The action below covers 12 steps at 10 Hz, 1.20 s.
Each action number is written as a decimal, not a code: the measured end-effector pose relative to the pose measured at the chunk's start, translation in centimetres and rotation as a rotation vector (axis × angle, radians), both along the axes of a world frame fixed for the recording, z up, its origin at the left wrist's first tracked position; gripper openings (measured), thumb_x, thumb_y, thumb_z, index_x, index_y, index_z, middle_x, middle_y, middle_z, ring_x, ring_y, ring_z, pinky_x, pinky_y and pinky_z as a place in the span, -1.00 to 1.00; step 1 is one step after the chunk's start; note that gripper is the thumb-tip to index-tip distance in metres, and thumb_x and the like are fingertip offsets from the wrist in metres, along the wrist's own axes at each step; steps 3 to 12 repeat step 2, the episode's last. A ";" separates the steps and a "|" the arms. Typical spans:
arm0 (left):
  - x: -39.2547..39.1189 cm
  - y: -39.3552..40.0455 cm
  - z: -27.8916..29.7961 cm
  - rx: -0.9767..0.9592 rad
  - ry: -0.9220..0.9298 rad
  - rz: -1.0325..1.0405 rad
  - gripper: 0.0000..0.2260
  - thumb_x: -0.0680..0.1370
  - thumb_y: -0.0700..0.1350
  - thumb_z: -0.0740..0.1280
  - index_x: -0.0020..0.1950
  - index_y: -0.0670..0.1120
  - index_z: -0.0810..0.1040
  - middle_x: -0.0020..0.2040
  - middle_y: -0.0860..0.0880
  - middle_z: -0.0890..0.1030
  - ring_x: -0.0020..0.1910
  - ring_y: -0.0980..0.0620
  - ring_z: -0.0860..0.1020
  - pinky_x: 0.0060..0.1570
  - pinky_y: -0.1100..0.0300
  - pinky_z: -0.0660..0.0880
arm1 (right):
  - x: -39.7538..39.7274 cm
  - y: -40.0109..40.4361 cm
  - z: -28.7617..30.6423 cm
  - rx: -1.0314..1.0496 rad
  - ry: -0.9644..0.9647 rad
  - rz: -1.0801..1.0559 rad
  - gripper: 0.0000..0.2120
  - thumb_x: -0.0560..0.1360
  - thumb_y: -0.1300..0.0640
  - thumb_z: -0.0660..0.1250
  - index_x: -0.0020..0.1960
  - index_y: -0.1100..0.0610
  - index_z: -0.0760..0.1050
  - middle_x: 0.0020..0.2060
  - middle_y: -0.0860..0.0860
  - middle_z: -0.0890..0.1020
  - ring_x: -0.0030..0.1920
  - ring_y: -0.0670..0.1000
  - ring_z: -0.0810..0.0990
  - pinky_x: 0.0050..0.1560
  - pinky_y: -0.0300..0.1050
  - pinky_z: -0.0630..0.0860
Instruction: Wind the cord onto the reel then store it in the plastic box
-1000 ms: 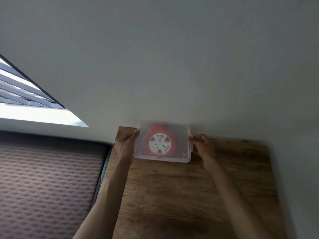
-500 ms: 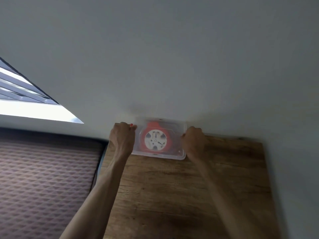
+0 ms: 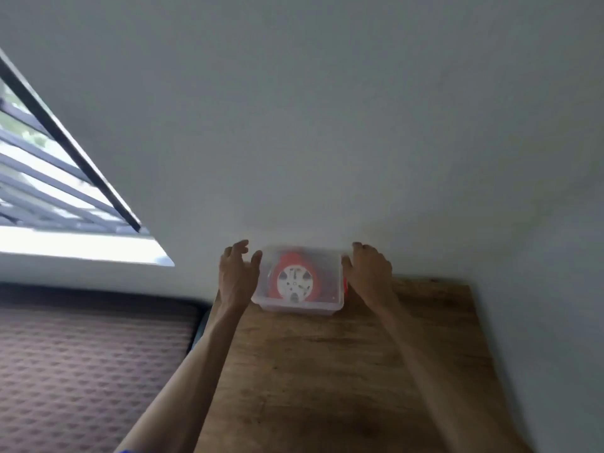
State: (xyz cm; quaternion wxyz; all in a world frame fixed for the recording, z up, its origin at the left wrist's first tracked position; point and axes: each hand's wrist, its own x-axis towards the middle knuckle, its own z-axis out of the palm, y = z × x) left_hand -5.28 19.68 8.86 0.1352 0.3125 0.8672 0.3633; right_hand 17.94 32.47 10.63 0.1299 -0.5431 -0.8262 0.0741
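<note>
The clear plastic box (image 3: 297, 307) stands at the far edge of the wooden table (image 3: 327, 371), pushed against the wall, with its lid on. Inside lies the red cord reel (image 3: 295, 279), its white socket face up and the cord wound around it. My left hand (image 3: 237, 276) is at the box's left end, fingers spread and lifted, with only the thumb near the rim. My right hand (image 3: 371, 273) is beside the box's right end, fingers loosely curved, the thumb by the top corner. A red latch (image 3: 345, 284) shows on the right end.
The grey wall (image 3: 327, 125) rises straight behind the box and also bounds the table on the right. A patterned mattress (image 3: 81, 371) lies left of the table, lower down. A barred window (image 3: 49, 191) is at the upper left.
Both hands gripped the box ends and slid it back to the wall. Now the fingers have loosened and the left hand has come off the box.
</note>
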 end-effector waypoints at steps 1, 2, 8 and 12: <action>0.5 0.7 5.7 0.206 0.202 -0.091 -0.55 0.72 -0.05 0.44 0.58 -0.14 0.50 0.48 -0.20 0.53 0.45 -0.26 0.50 0.34 -0.24 0.52 | -0.1 0.5 9.3 0.325 0.175 0.037 -0.70 0.66 0.06 0.35 0.28 0.23 0.62 0.01 0.18 0.73 -0.03 0.22 0.75 -0.11 0.04 0.66; 0.8 2.4 11.3 0.369 0.403 -0.241 -0.42 0.66 -0.04 0.52 0.63 -0.15 0.45 0.65 -0.23 0.37 0.58 -0.32 0.38 0.44 -0.32 0.44 | -0.3 1.4 17.0 0.679 0.367 0.122 -0.76 0.60 0.20 0.43 0.20 0.30 0.64 0.15 0.25 0.69 0.18 0.27 0.70 0.04 0.10 0.68; 0.8 2.4 11.3 0.369 0.403 -0.241 -0.42 0.66 -0.04 0.52 0.63 -0.15 0.45 0.65 -0.23 0.37 0.58 -0.32 0.38 0.44 -0.32 0.44 | -0.3 1.4 17.0 0.679 0.367 0.122 -0.76 0.60 0.20 0.43 0.20 0.30 0.64 0.15 0.25 0.69 0.18 0.27 0.70 0.04 0.10 0.68; 0.8 2.4 11.3 0.369 0.403 -0.241 -0.42 0.66 -0.04 0.52 0.63 -0.15 0.45 0.65 -0.23 0.37 0.58 -0.32 0.38 0.44 -0.32 0.44 | -0.3 1.4 17.0 0.679 0.367 0.122 -0.76 0.60 0.20 0.43 0.20 0.30 0.64 0.15 0.25 0.69 0.18 0.27 0.70 0.04 0.10 0.68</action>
